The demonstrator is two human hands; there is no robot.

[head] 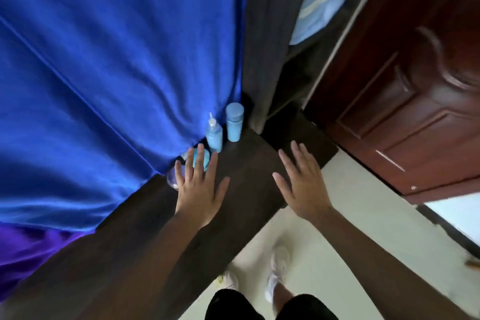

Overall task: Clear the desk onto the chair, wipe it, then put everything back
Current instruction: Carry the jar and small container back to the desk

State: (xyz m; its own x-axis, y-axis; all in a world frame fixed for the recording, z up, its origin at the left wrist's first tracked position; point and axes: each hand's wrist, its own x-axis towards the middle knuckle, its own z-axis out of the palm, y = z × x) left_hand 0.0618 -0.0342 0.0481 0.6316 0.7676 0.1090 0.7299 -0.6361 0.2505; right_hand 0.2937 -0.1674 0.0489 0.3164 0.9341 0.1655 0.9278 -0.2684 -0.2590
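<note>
dark desk [249,163] runs along a blue curtain [117,73]; a pump bottle [214,138], a capped bottle [234,122] and a round tub [201,160] stand at its far corner. the left hand [200,187], fingers spread, lies over the tub, while the right hand [301,184] hovers flat and empty. judging by this, either clearing has barely begun or returning is almost done. no chair or cloth shows.

Desk [249,171]: dark wood-grain top, matt. Curtain [117,60]: blue cloth with a satin sheen, softly creased. Pump bottle [214,138] and capped bottle [234,123]: pale blue, matt, probably frosted plastic. Small dome [172,179]: clear, glossy. Door [415,112]: red-brown moulded wood, glossy varnish. Floor [363,215]: pale, smooth, faintly shiny.
</note>
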